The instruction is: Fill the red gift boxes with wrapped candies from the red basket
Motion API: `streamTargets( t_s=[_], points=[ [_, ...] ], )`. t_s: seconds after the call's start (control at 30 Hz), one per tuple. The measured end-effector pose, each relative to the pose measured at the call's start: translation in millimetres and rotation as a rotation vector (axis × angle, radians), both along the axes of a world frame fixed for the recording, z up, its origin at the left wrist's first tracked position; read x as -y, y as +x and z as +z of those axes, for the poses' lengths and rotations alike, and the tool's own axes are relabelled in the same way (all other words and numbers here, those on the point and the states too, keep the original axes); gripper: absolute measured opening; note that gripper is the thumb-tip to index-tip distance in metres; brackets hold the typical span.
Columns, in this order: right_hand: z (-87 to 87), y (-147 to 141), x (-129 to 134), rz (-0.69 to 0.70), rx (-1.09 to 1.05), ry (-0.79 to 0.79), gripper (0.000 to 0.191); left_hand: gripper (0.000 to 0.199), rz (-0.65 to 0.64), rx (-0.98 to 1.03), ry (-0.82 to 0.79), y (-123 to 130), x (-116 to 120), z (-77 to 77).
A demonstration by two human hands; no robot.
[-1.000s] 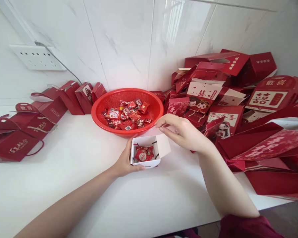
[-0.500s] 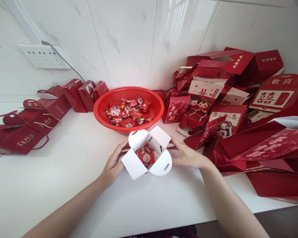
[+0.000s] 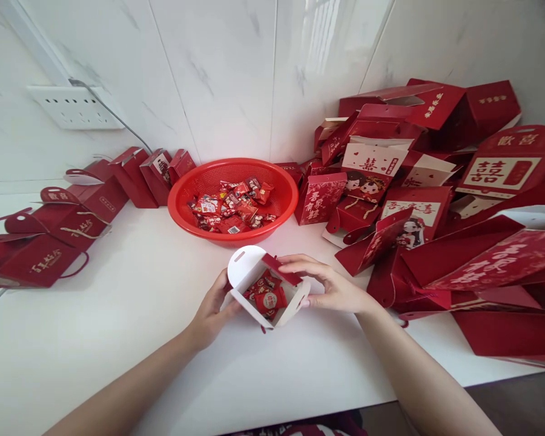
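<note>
A small red gift box (image 3: 246,266) with a white inside stands on the table in front of me, its top open. Red wrapped candies (image 3: 270,300) lie inside it. My left hand (image 3: 212,312) grips the box's left side, thumb on the near-left flap. With fingers over the far-right flap, which is bent inward and shows its red outer face, my right hand (image 3: 331,284) holds the right side; its thumb is at the rounded right flap. Just beyond the box sits a red plastic basket (image 3: 188,227) with more wrapped candies in it.
Several closed red gift boxes (image 3: 49,257) line the left side of the white table (image 3: 131,327). A large heap of red boxes (image 3: 413,212), some open, fills the right. Behind are a tiled wall and a power socket (image 3: 75,108) with a cable.
The flaps were spread outward before. My right hand has moved up over the far-right flap and folded it inward; the near-left and right flaps now stand more upright.
</note>
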State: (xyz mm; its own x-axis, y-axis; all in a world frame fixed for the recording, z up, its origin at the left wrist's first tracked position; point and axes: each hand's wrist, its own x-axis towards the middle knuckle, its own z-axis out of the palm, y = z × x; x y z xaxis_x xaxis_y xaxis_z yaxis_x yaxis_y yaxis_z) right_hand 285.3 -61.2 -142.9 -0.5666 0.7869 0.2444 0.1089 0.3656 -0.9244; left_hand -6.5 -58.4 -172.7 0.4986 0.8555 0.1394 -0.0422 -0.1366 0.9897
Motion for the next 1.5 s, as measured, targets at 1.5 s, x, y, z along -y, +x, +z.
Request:
streamTargets(
  t_s=[1.5],
  points=[
    [-28.0, -64, 47, -0.124, 0.316, 0.291, 0.064, 0.065, 0.554, -1.201, 0.803, -47, 37, 36.7]
  ],
)
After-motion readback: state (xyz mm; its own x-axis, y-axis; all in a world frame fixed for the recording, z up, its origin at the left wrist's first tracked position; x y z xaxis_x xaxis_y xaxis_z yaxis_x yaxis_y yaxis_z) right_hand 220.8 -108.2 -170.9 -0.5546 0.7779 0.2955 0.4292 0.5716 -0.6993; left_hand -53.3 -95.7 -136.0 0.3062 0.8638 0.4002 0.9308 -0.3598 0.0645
